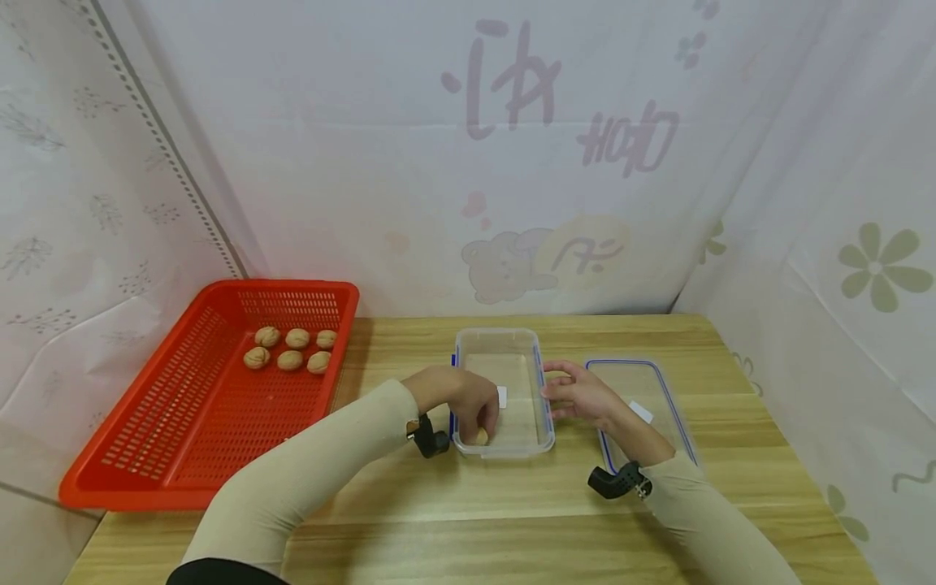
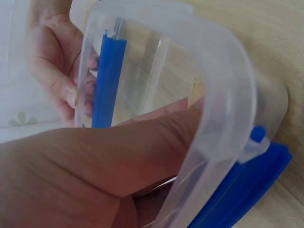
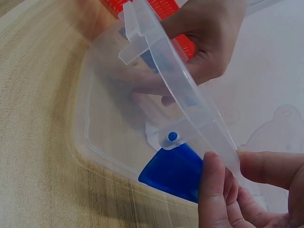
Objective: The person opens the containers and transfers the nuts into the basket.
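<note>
A clear plastic box with blue side latches stands without its lid on the table. My left hand reaches down into its near left corner and pinches a walnut, mostly covered by the fingers. In the left wrist view, only a slice of the walnut shows past the thumb. My right hand holds the box's right rim, thumb at the edge and fingers against the blue latch. Several walnuts lie in two rows in the red basket on the left.
To the right, the clear lid with a blue seal lies flat on the table, partly under my right forearm. Wooden tabletop runs along the front. A printed white curtain hangs behind the table and at both sides.
</note>
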Motion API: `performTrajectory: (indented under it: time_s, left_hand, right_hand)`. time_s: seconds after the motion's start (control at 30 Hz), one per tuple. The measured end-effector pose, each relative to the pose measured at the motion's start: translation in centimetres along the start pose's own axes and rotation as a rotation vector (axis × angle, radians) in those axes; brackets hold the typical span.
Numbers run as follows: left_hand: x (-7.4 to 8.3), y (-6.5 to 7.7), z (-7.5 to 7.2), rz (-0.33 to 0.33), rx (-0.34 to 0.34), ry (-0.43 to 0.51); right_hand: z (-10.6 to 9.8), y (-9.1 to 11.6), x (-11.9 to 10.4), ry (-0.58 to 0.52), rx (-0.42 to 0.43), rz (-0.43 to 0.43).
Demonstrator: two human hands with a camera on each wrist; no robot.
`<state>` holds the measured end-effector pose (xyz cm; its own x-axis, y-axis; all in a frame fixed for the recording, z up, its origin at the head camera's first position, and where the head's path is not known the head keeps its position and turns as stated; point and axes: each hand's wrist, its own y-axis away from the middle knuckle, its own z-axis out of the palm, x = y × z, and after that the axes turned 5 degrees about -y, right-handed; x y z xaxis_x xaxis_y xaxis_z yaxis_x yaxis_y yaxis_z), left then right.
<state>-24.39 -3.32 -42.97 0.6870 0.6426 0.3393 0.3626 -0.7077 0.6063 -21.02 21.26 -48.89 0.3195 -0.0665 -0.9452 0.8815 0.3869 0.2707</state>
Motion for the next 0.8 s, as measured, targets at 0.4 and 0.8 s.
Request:
performTrajectory:
  time_s: [0.4,0.8]
  left_hand:
    - [-0.7,-0.1,-0.9,0.073,0.124,0.064]
    - [-1.4,0.3,-2.0,0.211,0.274,0.126]
  right_hand:
    - [0.0,0.0,0.0,-0.002,0.007,0.005]
    - [0.0,0.0,0.1,-0.002,0.009,0.008]
